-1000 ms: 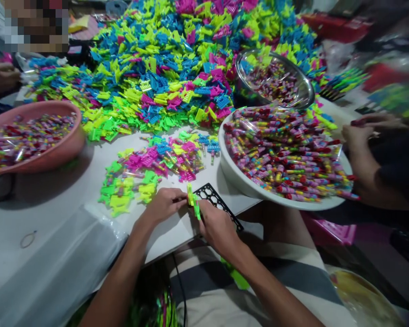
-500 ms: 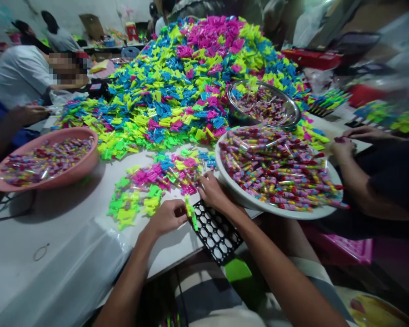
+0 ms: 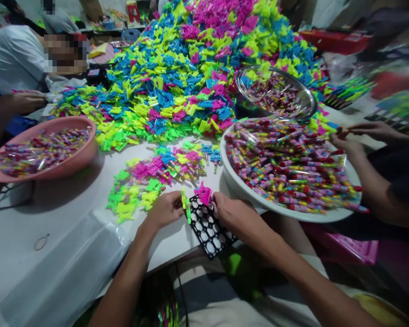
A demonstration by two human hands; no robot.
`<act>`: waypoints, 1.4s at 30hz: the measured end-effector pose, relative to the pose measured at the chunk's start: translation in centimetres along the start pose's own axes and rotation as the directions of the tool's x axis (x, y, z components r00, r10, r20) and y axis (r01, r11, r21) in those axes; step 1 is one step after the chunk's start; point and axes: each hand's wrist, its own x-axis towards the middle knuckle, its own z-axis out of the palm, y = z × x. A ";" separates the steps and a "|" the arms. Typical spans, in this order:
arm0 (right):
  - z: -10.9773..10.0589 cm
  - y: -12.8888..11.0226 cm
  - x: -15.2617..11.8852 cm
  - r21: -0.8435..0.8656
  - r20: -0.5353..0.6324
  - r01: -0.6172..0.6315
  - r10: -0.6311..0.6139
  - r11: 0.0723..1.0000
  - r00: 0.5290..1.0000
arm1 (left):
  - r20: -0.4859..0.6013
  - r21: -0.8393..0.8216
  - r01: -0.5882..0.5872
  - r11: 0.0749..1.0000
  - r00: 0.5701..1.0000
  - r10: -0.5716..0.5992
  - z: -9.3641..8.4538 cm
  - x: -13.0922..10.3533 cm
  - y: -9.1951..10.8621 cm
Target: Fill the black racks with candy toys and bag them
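Note:
My left hand (image 3: 164, 210) is closed at the left edge of a black plastic grid tray (image 3: 209, 234). Its fingertips pinch a yellow-green plastic toy piece (image 3: 187, 206), held upright. A pink plastic toy piece (image 3: 203, 194) is between the fingers of my right hand (image 3: 231, 211), over the tray's far corner. The tray has rows of round openings and juts over the table edge towards my lap. Just beyond my hands, a small heap of pink, blue and green toy pieces (image 3: 168, 165) lies on the white table, some with clear stems attached.
A white basin (image 3: 236, 195) of wrapped candy-coloured tubes stands at right, a steel bowl (image 3: 310, 106) behind it. Left is a pink basin (image 3: 88, 154). A huge pile of toy pieces (image 3: 177, 91) fills the back. Plastic bags (image 3: 68, 263) lie front left. Co-workers' hands (image 3: 371, 136) work at right.
My right hand has come back from the small heap to the tray, now with a pink toy piece. My left hand stays by the tray with the yellow-green piece. The view has shifted slightly.

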 end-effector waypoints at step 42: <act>4.6 -5.6 -1.7 0.738 -0.134 -0.070 0.247 0.671 0.960 | -0.018 -0.006 -0.058 0.998 0.998 0.058 0.5 0.0 -1.3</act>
